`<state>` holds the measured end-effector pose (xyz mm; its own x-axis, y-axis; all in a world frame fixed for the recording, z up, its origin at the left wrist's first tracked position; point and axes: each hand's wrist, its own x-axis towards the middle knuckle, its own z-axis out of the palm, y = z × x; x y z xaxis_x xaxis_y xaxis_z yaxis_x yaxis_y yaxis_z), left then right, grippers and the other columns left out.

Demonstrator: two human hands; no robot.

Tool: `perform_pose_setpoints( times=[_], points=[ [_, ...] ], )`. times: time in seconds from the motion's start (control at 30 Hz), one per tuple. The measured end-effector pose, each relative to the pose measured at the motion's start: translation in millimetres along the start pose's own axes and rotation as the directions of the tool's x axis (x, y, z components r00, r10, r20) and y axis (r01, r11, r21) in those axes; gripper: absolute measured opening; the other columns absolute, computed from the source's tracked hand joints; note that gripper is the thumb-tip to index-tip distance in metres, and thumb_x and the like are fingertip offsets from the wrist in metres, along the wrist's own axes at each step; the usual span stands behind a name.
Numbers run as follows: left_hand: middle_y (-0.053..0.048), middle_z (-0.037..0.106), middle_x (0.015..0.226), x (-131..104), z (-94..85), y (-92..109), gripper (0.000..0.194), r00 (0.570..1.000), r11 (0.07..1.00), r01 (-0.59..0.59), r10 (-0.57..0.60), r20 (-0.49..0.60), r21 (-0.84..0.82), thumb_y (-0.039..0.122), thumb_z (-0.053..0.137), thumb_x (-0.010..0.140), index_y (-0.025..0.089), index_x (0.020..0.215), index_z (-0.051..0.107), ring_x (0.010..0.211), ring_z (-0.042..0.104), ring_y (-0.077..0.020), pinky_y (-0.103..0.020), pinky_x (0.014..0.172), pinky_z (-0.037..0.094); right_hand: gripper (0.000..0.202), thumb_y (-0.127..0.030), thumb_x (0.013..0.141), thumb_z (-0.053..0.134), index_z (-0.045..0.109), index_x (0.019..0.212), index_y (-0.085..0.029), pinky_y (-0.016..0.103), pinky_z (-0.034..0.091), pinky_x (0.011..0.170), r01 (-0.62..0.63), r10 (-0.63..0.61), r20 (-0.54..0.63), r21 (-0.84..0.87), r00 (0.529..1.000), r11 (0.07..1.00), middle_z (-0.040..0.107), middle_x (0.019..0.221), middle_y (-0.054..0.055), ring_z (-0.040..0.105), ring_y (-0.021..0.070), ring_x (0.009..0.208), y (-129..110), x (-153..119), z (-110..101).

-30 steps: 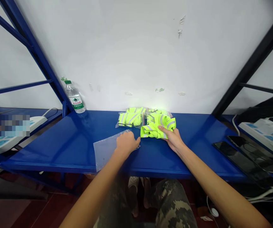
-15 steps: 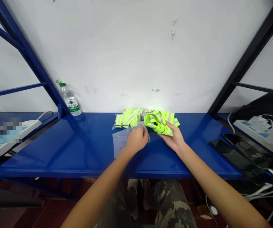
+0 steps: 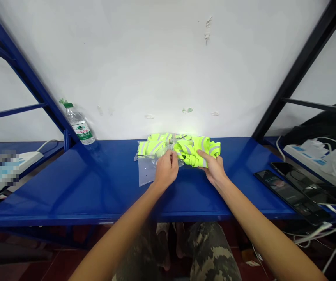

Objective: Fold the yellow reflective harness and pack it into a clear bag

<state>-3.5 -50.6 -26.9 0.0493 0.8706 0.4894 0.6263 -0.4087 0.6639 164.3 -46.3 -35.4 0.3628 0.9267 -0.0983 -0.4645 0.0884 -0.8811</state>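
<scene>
My left hand is closed on the edge of a clear plastic bag, which hangs out to the left over the blue table. In my right hand is a bunched neon-yellow reflective strap with silvery stripes, its fingers wrapped round the right side. The strap's left end meets the bag's mouth beside my left fingers; whether any of it is inside I cannot tell. Behind the hands, against the wall, lie more yellow reflective straps in clear bags, partly covered by the held bundle.
A water bottle with a green cap stands at the table's back left. Two phones lie at the right, near white cables and a power strip. Another power strip is at the left. Blue and black frame posts rise on both sides.
The strap bundle in my right hand has come left against the bag's mouth, beside my left fingers. The bag's loose part has tilted and shifted slightly. The camera view has turned a little.
</scene>
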Motion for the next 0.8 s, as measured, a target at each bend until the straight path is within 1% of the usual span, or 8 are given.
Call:
perform_pose_setpoints(
  times=[0.13,0.23,0.33,0.4,0.5,0.57,0.7,0.8],
  points=[
    [0.002,0.047,0.061,3,0.0,0,0.029,0.999,0.994,-0.046,0.046,0.000,0.103,0.032,0.039,0.097,0.022,0.069,0.039,0.058,0.045,-0.0147,-0.030,0.057,0.026,0.045,-0.021,0.054,0.085,0.073,0.097,-0.013,0.037,0.061,0.074,0.124,-0.122,0.037,-0.053,0.992,0.991,0.075,0.103,0.010,0.073,0.0273,0.087,7,3,-2],
    [-0.001,0.053,0.068,9,1.1,-3,0.025,0.988,0.951,-0.157,0.153,0.036,0.266,0.028,0.042,0.095,0.022,0.070,0.041,0.066,0.049,-0.0174,-0.031,0.060,0.029,0.042,-0.025,0.058,0.084,0.074,0.097,-0.013,0.038,0.060,0.078,0.197,-0.187,0.088,-0.129,0.978,0.972,0.075,0.105,0.011,0.072,0.0281,0.092,12,6,-5],
    [-0.004,0.057,0.074,16,1.9,-8,0.022,0.956,0.875,-0.293,0.271,0.113,0.385,0.023,0.044,0.092,0.021,0.071,0.043,0.074,0.052,-0.0204,-0.033,0.063,0.032,0.044,-0.023,0.056,0.084,0.074,0.098,-0.013,0.037,0.059,0.078,0.224,-0.199,0.147,-0.183,0.969,0.957,0.076,0.102,0.009,0.072,0.0275,0.090,13,5,-5],
    [-0.005,0.058,0.077,19,2.1,-10,0.020,0.934,0.839,-0.357,0.321,0.157,0.410,0.022,0.044,0.092,0.021,0.072,0.045,0.076,0.052,-0.0210,-0.034,0.065,0.034,0.045,-0.021,0.054,0.085,0.074,0.097,-0.013,0.036,0.060,0.075,0.171,-0.150,0.140,-0.155,0.979,0.973,0.076,0.099,0.009,0.073,0.0269,0.086,10,4,-4],
    [-0.005,0.058,0.078,20,2.6,-14,0.019,0.903,0.821,-0.428,0.375,0.209,0.378,0.022,0.043,0.093,0.021,0.074,0.047,0.077,0.052,-0.0206,-0.034,0.068,0.037,0.047,-0.021,0.054,0.085,0.072,0.099,-0.014,0.036,0.061,0.068,0.017,-0.014,0.046,-0.070,0.999,0.997,0.077,0.096,0.009,0.073,0.0256,0.079,2,3,-4],
    [-0.005,0.058,0.079,18,3.3,-14,0.019,0.887,0.821,-0.459,0.403,0.224,0.340,0.022,0.042,0.094,0.021,0.076,0.049,0.077,0.052,-0.0203,-0.035,0.069,0.038,0.047,-0.022,0.056,0.085,0.072,0.101,-0.016,0.036,0.062,0.065,-0.042,0.042,-0.002,-0.030,0.999,0.999,0.077,0.096,0.008,0.073,0.0245,0.076,-3,3,-4],
    [-0.005,0.058,0.081,11,6.2,-13,0.020,0.885,0.842,-0.464,0.428,0.183,0.277,0.024,0.039,0.096,0.021,0.079,0.049,0.077,0.052,-0.0193,-0.034,0.070,0.039,0.046,-0.021,0.057,0.084,0.071,0.101,-0.016,0.036,0.062,0.066,-0.064,0.064,-0.002,-0.030,0.998,0.998,0.077,0.096,0.007,0.073,0.0240,0.076,-4,3,-4],
    [-0.005,0.056,0.080,6,9.8,-10,0.022,0.882,0.845,-0.471,0.446,0.151,0.253,0.025,0.037,0.098,0.020,0.079,0.048,0.078,0.051,-0.0192,-0.034,0.072,0.040,0.044,-0.020,0.056,0.083,0.072,0.098,-0.015,0.036,0.061,0.070,0.004,-0.001,0.034,-0.098,0.999,0.995,0.077,0.097,0.008,0.073,0.0251,0.079,1,2,-3]
  ],
)
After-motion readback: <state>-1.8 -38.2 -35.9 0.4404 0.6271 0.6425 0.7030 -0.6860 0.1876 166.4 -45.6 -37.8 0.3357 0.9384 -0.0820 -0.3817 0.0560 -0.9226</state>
